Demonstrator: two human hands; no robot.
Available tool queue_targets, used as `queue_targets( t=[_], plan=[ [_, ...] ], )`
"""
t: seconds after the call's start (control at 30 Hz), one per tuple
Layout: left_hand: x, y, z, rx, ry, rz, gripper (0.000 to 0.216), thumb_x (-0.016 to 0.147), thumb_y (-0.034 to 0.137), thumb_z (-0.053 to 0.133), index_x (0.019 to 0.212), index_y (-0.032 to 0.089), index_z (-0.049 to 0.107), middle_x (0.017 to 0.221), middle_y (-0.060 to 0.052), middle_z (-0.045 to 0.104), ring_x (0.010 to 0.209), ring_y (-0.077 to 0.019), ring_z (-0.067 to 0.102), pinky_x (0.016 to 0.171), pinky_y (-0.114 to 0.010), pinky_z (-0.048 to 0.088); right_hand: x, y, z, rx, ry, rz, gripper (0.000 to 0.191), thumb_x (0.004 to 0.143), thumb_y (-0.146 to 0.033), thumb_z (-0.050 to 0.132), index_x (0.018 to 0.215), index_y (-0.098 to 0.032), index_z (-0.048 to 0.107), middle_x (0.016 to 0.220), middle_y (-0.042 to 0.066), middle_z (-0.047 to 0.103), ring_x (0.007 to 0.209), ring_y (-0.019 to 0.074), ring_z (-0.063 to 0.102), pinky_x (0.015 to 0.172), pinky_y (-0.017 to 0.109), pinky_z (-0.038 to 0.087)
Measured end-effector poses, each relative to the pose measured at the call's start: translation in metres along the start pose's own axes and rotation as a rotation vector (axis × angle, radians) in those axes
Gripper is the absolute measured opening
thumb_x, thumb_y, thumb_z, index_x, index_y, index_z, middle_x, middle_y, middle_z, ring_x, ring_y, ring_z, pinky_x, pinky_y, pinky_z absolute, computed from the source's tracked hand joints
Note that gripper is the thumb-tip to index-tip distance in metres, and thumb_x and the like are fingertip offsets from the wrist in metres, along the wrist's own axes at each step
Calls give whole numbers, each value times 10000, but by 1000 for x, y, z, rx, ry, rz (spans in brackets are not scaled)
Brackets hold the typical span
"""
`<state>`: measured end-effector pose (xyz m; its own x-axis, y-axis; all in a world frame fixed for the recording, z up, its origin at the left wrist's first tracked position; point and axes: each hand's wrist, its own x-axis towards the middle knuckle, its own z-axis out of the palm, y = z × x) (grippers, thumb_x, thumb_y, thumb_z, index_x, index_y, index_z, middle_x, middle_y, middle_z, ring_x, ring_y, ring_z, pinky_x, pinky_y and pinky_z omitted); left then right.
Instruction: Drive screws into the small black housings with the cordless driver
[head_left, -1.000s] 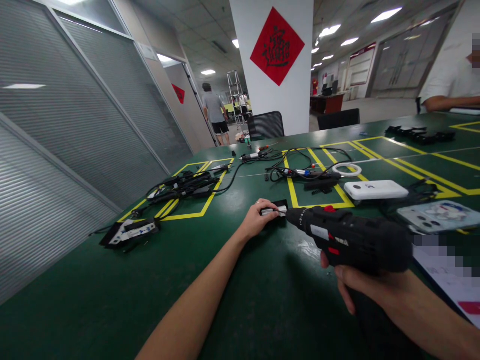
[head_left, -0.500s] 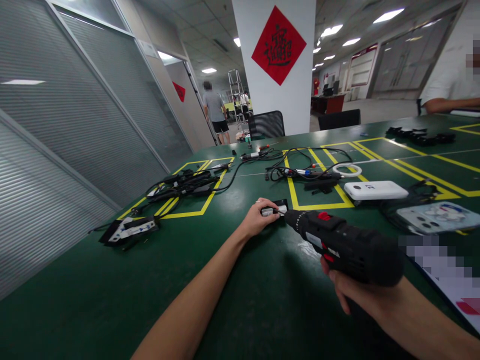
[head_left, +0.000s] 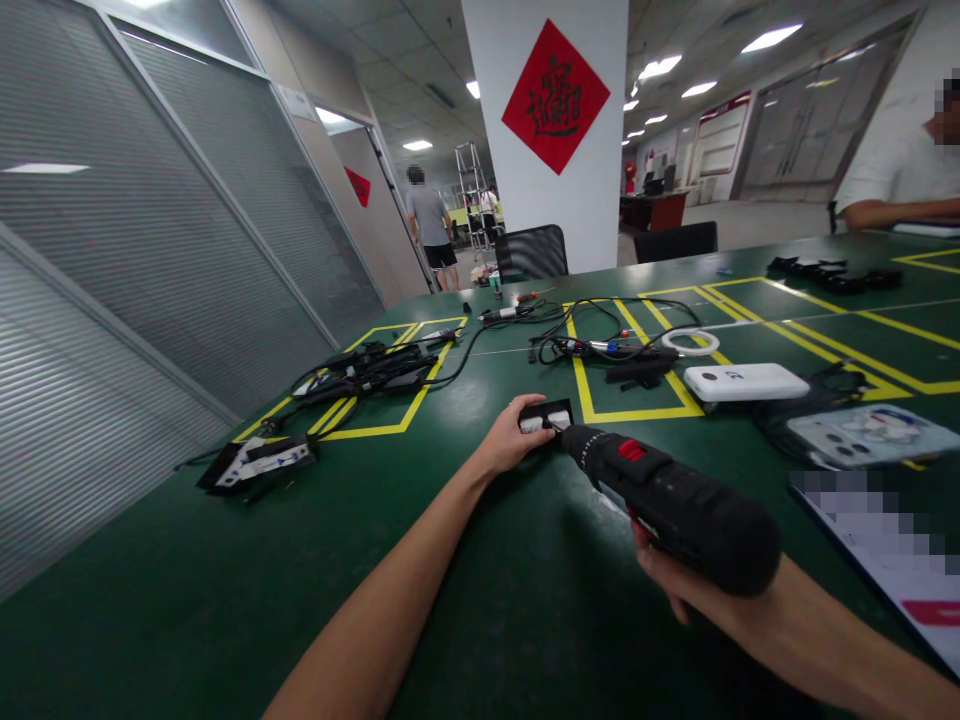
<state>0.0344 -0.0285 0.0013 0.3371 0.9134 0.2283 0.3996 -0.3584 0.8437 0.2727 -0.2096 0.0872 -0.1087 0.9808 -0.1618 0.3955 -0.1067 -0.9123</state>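
Note:
In the middle of the green table (head_left: 480, 560), my left hand (head_left: 511, 437) grips a small black part with a pale label (head_left: 547, 415) by its left side and holds it against the tabletop. My right hand (head_left: 675, 575) is wrapped round the handle of a black cordless drill (head_left: 667, 500) with red switches. The drill's nose points forward and left, and its tip meets the right end of the labelled part. The drill body hides most of my right fingers. Whether a screw sits at the tip I cannot make out.
Bundled black cables (head_left: 375, 370) lie at left, beside a black-and-white piece (head_left: 259, 462). Farther right are more cables, a white ring (head_left: 690, 343), a white power bank (head_left: 746, 382), a phone (head_left: 874, 435) and a tablet (head_left: 862, 545). A person (head_left: 892, 180) sits at the far right.
The drill's rear has swung left and down, with my right hand following. More of the labelled part's surface now shows beside my left fingers, which stay on it.

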Motion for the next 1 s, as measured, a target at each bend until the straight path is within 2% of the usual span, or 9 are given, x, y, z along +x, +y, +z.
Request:
queue_targets(
  t=[0.1,0.17,0.3,0.4,0.57,0.7,0.83,1.0],
  plan=[
    [0,0,-1,59,3,7,538,678,360,687,1155,170,525,1092,-81,547,956,-207,557,814,-320,466,0,0,-1,51,-146,30,219,717,-385,616,846,-209,637,604,-18,614,580,173,592,580,273,510],
    [0,1,-2,63,0,6,537,681,366,683,1155,169,528,1085,-81,556,953,-209,560,810,-323,469,0,0,-1,122,-179,9,234,717,-362,614,894,-209,624,638,-17,626,609,174,604,616,282,517],
    [-1,3,-1,59,8,6,530,683,354,681,1156,171,529,1084,-79,564,944,-206,565,813,-327,470,-1,1,0,188,-147,20,220,715,-280,605,919,-198,610,624,-35,583,574,148,563,576,263,501],
    [-1,4,-1,51,9,-4,532,683,347,682,1160,171,527,1087,-80,565,946,-206,566,819,-331,468,0,3,-2,149,-202,28,182,728,-265,600,896,-197,603,664,-36,570,587,132,528,562,243,471],
    [-2,3,-2,56,7,-6,532,687,339,679,1166,168,523,1090,-83,565,950,-208,566,814,-333,468,1,2,-5,41,-201,78,217,747,-346,588,904,-196,574,621,-42,547,609,149,522,599,266,444],
    [-1,2,-2,54,3,-1,534,689,343,677,1167,168,519,1096,-84,564,955,-209,565,819,-335,467,1,2,-4,-11,-196,88,182,752,-378,567,778,-199,581,596,-35,538,584,153,509,568,271,415],
    [-1,2,-1,32,-8,-19,545,683,346,680,1169,163,514,1090,-84,568,921,-199,576,790,-324,476,1,6,-2,-29,-163,87,294,765,-475,532,697,-193,581,608,-2,575,600,172,529,576,294,406],
    [0,1,-2,21,-13,-36,541,680,347,683,1160,160,517,1079,-81,575,883,-187,584,769,-315,478,2,2,-7,-7,-220,43,231,816,-392,505,845,-187,609,670,4,597,679,186,563,673,320,432]
  ],
)
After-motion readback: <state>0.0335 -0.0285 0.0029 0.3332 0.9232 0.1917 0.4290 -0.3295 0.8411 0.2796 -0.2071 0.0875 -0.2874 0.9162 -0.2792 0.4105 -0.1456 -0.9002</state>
